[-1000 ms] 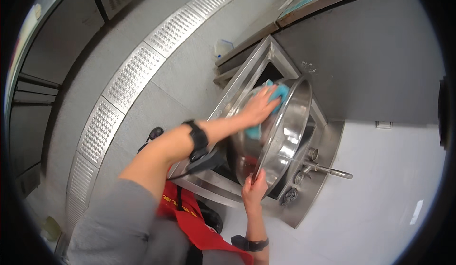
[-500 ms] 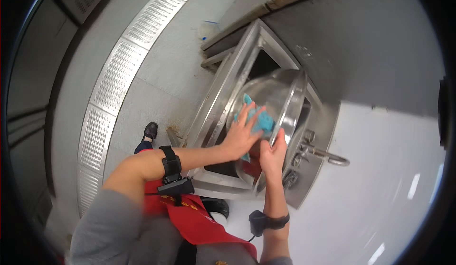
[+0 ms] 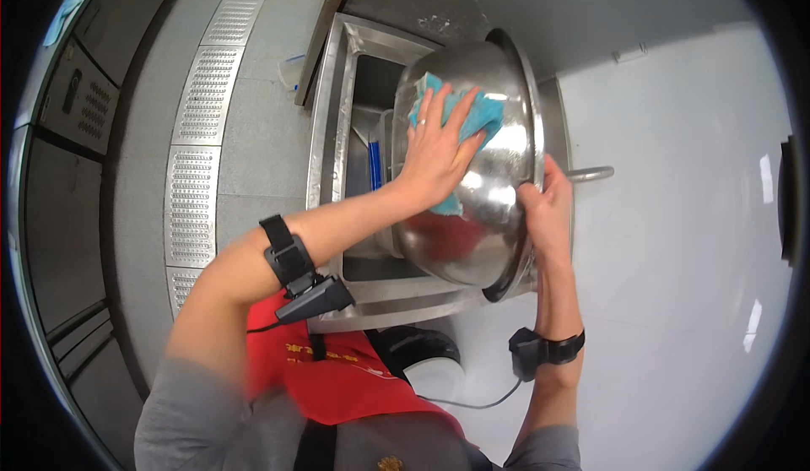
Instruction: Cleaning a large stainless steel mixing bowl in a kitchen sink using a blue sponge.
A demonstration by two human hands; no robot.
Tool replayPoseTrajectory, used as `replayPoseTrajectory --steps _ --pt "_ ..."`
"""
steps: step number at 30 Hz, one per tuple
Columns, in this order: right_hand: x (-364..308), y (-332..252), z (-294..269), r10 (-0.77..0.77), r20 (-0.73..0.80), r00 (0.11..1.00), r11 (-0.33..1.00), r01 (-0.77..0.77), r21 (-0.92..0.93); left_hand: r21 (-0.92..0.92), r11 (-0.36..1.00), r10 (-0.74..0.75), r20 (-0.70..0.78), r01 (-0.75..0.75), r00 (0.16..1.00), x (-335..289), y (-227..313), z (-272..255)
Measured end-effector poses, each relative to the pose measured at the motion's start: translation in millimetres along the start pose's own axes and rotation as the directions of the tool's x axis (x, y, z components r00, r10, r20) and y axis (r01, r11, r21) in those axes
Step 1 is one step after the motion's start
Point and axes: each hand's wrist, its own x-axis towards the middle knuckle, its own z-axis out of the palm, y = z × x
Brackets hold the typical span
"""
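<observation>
A large round stainless steel basin is tipped on its side over the metal sink, its rounded outer wall facing left. My left hand presses a light blue cloth against that wall, fingers spread over the fabric. One end of the cloth shows below the palm. At the basin's right side, my right hand grips the rim, thumb toward the outer wall. The fingers behind the rim are partly hidden.
Inside the sink, a blue stick-like item lies beside the basin. A faucet pokes out to the right behind the rim. Perforated metal floor plates run along the left, near dark cabinets. A pale container stands on the floor.
The basin has turned so its outer wall shows more fully, and it covers more of the faucet. Both hands stay on it; the cloth now lies higher on the wall. The view has also shifted.
</observation>
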Motion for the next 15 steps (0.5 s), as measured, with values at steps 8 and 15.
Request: replayPoseTrajectory --steps 8,15 --pt "-16 3 -53 -0.042 -0.073 0.996 0.992 0.050 0.117 0.104 0.994 0.019 0.098 -0.029 0.995 20 58 31" --pt "-38 33 -97 -0.013 -0.103 0.995 0.967 0.039 0.250 0.249 0.956 0.119 0.162 -0.157 0.980 18 90 70"
